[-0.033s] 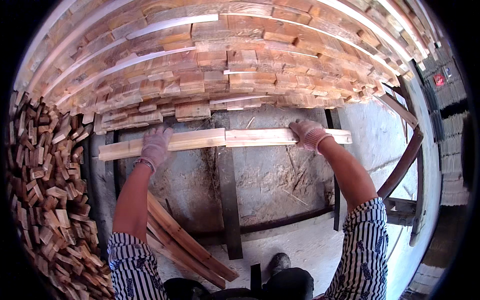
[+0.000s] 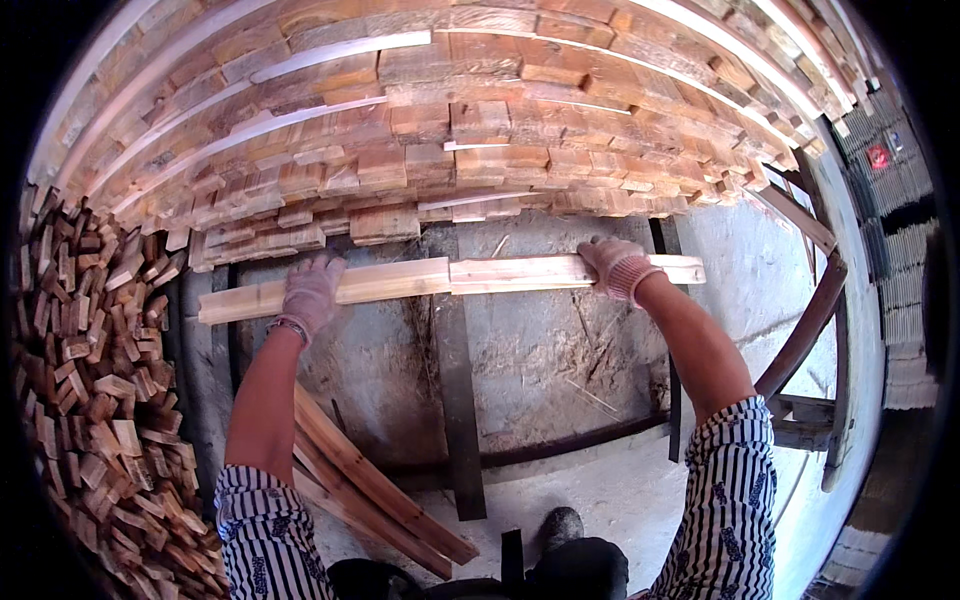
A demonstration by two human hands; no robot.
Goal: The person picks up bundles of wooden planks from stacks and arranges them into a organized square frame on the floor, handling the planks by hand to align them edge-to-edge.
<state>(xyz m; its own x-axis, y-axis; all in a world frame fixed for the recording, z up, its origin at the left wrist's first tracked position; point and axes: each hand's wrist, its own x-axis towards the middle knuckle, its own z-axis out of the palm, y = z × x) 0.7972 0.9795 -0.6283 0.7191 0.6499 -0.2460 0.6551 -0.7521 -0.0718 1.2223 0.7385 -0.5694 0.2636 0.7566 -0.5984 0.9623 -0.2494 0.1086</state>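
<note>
Gloved fingers of the left hand are closed over the left plank; the right plank is gripped likewise by the gloved right hand. So two pale planks, lined up end to end across the dark center beam. Room's left nearside, over concrete floor; far edges are pretty close to the stacked boards. Lower left, at least three loose planks can be counted, plus an uncountable offcut heap.

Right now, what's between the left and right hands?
Inner stretches of the left strip and right strip, both pale wood, roughly end to end; the head view shows it.
</note>
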